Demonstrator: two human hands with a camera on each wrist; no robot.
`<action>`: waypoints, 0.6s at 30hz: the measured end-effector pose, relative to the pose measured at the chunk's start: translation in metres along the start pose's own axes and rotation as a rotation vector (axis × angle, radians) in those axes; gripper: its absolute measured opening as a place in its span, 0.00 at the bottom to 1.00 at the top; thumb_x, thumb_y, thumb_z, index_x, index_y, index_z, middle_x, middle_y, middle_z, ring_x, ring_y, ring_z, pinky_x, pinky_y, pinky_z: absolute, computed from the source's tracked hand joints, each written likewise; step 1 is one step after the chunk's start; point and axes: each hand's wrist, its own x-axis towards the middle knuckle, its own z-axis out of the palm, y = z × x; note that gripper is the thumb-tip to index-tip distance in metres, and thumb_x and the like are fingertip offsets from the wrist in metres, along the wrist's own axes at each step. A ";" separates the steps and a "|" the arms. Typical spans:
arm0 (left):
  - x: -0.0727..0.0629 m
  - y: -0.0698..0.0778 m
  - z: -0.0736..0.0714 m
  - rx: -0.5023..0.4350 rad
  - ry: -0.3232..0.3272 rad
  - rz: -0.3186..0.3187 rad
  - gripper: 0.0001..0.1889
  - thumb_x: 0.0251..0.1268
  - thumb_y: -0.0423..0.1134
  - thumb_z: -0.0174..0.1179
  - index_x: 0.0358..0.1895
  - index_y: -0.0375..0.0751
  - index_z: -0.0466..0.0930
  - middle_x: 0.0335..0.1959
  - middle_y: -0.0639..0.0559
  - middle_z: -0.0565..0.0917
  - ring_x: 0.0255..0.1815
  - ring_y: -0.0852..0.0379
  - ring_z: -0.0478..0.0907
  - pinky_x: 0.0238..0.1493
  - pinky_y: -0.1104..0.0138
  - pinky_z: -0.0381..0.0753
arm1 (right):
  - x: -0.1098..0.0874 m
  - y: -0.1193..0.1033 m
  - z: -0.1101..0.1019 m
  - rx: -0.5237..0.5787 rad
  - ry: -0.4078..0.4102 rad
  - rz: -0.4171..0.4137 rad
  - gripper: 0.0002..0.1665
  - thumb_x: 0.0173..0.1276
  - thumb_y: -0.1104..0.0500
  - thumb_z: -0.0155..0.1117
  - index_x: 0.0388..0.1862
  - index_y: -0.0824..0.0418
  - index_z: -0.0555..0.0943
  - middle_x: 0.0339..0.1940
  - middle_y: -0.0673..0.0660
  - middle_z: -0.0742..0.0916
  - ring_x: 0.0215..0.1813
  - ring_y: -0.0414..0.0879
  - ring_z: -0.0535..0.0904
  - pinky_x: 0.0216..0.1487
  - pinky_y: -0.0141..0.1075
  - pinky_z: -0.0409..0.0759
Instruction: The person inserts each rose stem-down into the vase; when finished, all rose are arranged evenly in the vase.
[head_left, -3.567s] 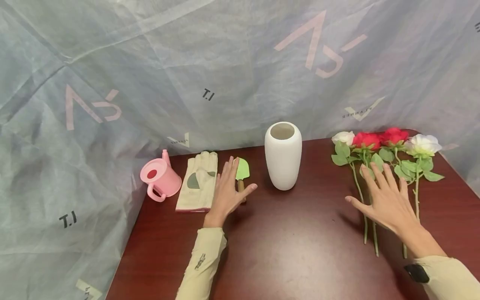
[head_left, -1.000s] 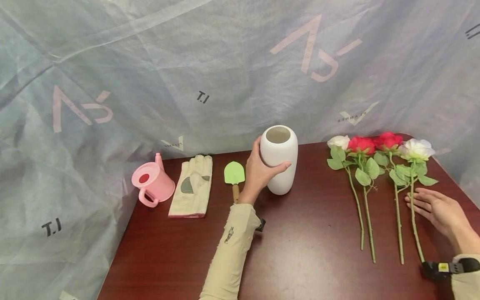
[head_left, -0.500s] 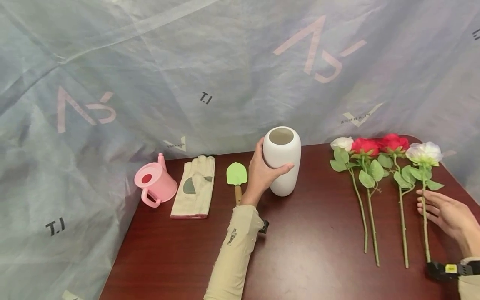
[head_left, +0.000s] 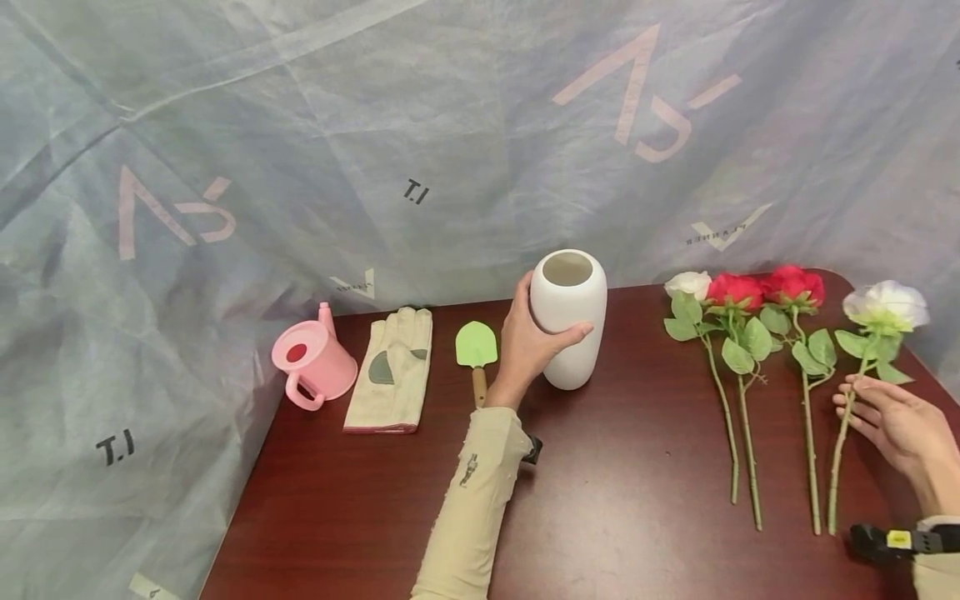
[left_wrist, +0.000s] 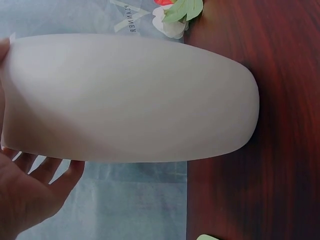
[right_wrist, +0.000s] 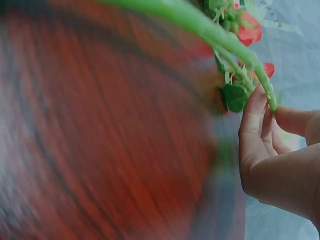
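My left hand (head_left: 525,342) grips the upper side of the tall white vase (head_left: 567,307), thumb across its front and fingers round the far side. In the left wrist view the vase fills most of the picture, fingertips along its side near the mouth. On the right, my right hand (head_left: 903,429) pinches the stem of the rightmost white rose (head_left: 888,307) just below its leaves. Thumb and fingertips meet at the green stem (right_wrist: 210,30) in the right wrist view. Beside it lie two red roses (head_left: 793,286) and another white rose (head_left: 688,285), stems pointing toward me.
Left of the vase lie a small trowel (head_left: 476,346) with a green blade and a pale work glove (head_left: 390,367). A pink watering can (head_left: 326,367) stands at the table's left edge. A grey cloth backdrop (head_left: 465,125) hangs behind the dark red table (head_left: 615,508).
Both hands were spread over the table at first. My left hand has taken hold of the vase; my right has moved to the rightmost rose, whose bloom has shifted right and stem end left.
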 end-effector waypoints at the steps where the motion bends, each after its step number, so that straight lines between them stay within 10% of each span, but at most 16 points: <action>1: 0.000 0.000 0.000 0.001 0.003 0.000 0.50 0.35 0.57 0.74 0.67 0.65 0.57 0.52 0.64 0.74 0.46 0.63 0.74 0.41 0.62 0.76 | 0.000 -0.001 0.002 0.043 0.004 -0.006 0.09 0.68 0.64 0.57 0.41 0.57 0.84 0.35 0.48 0.86 0.35 0.38 0.82 0.32 0.28 0.79; 18: 0.000 0.001 -0.001 -0.017 -0.002 -0.005 0.50 0.36 0.59 0.73 0.68 0.63 0.56 0.54 0.64 0.73 0.46 0.64 0.74 0.42 0.63 0.76 | -0.001 -0.019 0.022 0.517 -0.162 -0.096 0.21 0.73 0.74 0.35 0.48 0.73 0.79 0.36 0.66 0.85 0.38 0.55 0.83 0.39 0.40 0.81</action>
